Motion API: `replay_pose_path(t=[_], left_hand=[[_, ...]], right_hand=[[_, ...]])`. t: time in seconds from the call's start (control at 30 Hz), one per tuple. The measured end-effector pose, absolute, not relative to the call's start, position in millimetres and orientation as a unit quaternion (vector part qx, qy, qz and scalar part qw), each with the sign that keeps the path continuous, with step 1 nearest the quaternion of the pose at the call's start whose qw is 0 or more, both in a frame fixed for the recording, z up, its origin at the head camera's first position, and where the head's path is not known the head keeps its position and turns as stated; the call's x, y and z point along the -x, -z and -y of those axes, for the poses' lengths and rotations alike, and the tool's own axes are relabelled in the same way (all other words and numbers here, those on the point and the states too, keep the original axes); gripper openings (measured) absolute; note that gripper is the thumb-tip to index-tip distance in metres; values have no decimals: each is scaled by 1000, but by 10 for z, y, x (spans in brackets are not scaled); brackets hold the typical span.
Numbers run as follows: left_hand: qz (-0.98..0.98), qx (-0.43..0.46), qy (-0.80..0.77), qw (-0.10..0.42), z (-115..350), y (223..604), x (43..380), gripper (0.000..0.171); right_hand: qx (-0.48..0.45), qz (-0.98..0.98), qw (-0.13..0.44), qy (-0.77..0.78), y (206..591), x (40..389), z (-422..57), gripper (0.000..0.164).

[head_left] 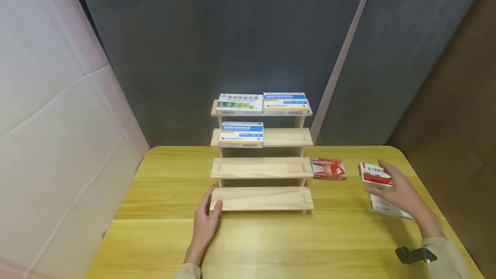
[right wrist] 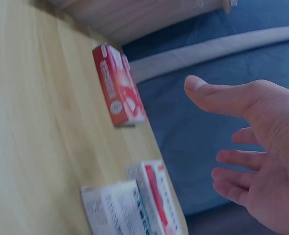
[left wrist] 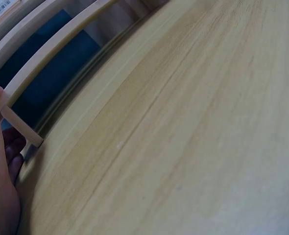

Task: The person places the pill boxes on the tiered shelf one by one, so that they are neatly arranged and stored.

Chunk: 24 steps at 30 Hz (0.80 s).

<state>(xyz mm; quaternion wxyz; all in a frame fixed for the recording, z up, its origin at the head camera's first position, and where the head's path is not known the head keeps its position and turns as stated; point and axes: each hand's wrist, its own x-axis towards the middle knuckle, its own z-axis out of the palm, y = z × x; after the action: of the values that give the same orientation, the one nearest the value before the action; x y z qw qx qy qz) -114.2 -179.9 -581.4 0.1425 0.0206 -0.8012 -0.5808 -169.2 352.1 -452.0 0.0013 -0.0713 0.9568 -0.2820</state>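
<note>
At the front left corner of a stepped wooden display rack (head_left: 263,199), my left hand (head_left: 204,224) holds the lowest step. In the left wrist view its thumb lies on the board and its fingers reach behind the leg. My right hand (head_left: 404,193) hovers at the right over a white-and-red medicine box (head_left: 373,175), fingers spread with nothing between them in the right wrist view. A white medicine box with grey print (right wrist: 116,208) lies right beside that one. Next to the rack's right side is a red medicine box (head_left: 328,169), lying flat.
A white-and-green medicine box (head_left: 239,104) and a blue-and-white one (head_left: 285,104) sit on the top step. Another blue-and-white box (head_left: 240,134) sits at the left of the step below. A dark grey curtain (head_left: 248,33) hangs behind the wooden table (head_left: 162,201).
</note>
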Motion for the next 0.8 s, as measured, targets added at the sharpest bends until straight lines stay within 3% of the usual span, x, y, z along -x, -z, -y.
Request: replay_pose_path(t=[0.37,0.63,0.8], left_hand=[[803,-9,574,161,1810,5808,1174,51],[799,-6,578,167,1815,5807,1149,50],[799,-1,578,164,1804,5790,1131,51]], right_hand=[[61,-955,-22,291,4728,1517,-3869,112],[76,-954,-61,284,5015,1422,-4065,99],[64,-954,-44,289,5145,1356,-4154,97]])
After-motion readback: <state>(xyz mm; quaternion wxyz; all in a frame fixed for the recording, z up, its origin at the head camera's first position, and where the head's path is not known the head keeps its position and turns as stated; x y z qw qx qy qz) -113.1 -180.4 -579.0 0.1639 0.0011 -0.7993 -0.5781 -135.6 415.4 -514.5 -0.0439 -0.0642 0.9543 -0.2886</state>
